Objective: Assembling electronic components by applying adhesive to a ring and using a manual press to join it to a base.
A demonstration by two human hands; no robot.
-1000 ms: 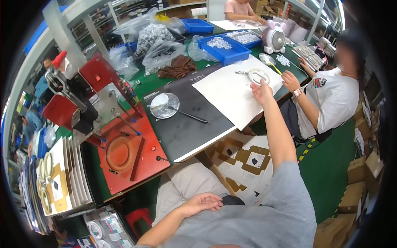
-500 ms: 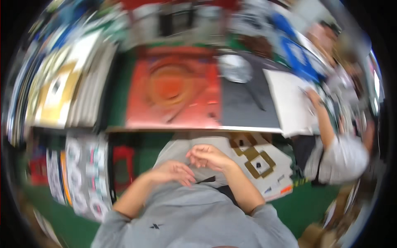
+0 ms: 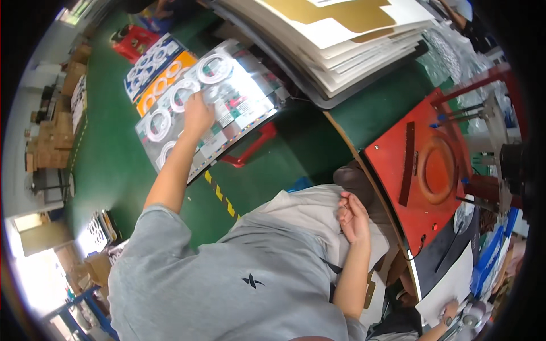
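My left hand (image 3: pixel 199 115) is stretched out over a printed sheet (image 3: pixel 244 128) with white rings on it. Its fingers meet the sheet beside one ring (image 3: pixel 183 94), next to a shiny clear patch. The fingertips are hidden, so whether they grip anything does not show. My right hand (image 3: pixel 354 217) rests over my lap near the bench edge, palm up, with loosely bent fingers and nothing in them.
Blue and orange printed sheets (image 3: pixel 156 67) lie beyond the ringed sheet. A thick stack of white and gold sheets (image 3: pixel 347 54) is on the bench. To the right, a red machine plate (image 3: pixel 418 170) carries a round ring. A co-worker's hand (image 3: pixel 449 311) touches white paper (image 3: pixel 449 290).
My view has swung to the left. My left hand has gone from in front of my body out to the ringed sheet. My right hand now lies apart from it, over my lap.
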